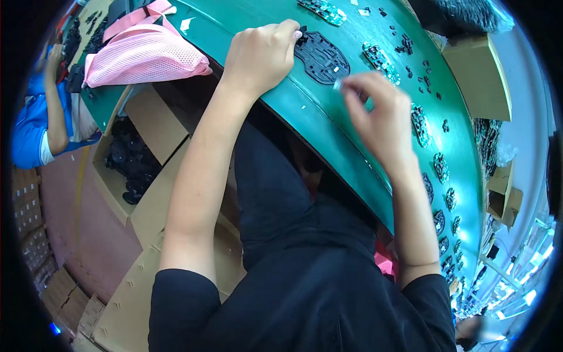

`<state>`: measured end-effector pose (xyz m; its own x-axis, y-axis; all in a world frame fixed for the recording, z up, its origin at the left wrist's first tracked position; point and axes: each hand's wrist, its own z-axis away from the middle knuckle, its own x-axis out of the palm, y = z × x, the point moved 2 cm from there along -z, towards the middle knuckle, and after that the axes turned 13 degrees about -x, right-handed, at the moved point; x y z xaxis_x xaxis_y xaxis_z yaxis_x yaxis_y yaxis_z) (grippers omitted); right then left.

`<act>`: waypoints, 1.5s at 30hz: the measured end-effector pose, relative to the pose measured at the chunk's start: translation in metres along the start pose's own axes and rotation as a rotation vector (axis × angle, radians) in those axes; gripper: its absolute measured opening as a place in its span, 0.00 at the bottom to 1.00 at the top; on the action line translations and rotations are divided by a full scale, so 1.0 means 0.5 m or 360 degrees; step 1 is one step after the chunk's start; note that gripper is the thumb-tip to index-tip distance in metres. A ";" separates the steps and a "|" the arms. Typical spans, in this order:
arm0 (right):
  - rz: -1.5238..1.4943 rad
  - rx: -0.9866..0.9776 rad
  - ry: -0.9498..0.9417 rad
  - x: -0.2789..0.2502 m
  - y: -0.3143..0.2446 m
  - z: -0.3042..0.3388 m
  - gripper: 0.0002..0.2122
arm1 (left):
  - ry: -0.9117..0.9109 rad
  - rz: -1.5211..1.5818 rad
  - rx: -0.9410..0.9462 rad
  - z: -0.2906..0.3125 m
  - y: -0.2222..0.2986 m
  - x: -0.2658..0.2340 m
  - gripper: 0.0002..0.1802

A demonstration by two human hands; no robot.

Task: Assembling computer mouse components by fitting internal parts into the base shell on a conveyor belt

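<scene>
Both hands busy over a black plastic plate on the green table.
Left hand is curled up tight, fingertips pinching the plate's upper-left corner. Right hand is kinda blurry, thumb and finger nearly closed around a small pale bit just off the plate's lower edge. Markings on the stacked cartons are too tiny to read.

Left hand gripping the edge of a black moulded plate, plate lying on a green table, right hand blurring just beside it, pinching a small pale piece, circuit boards lying farther right, pink mesh bag resting at left.
</scene>
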<state>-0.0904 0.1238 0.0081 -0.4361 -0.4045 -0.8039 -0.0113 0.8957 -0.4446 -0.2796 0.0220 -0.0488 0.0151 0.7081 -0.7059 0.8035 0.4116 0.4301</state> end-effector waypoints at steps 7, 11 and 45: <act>0.0038 -0.0027 -0.0067 0.048 0.074 -0.084 0.06 | -0.0158 -0.0062 -0.0090 0.006 -0.002 0.016 0.08; -0.0022 -0.0036 -0.0122 0.061 0.080 -0.078 0.06 | -0.0181 -0.0058 -0.0073 0.010 -0.004 0.019 0.06; -0.0076 -0.0120 -0.0139 -0.064 0.048 0.058 0.05 | -0.0091 0.0698 -0.0116 0.019 0.065 -0.038 0.05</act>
<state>-0.0507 0.1531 0.0117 -0.3538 -0.4588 -0.8151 -0.0996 0.8849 -0.4549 -0.2479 0.0166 -0.0268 0.3797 0.7926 -0.4770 0.6699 0.1201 0.7327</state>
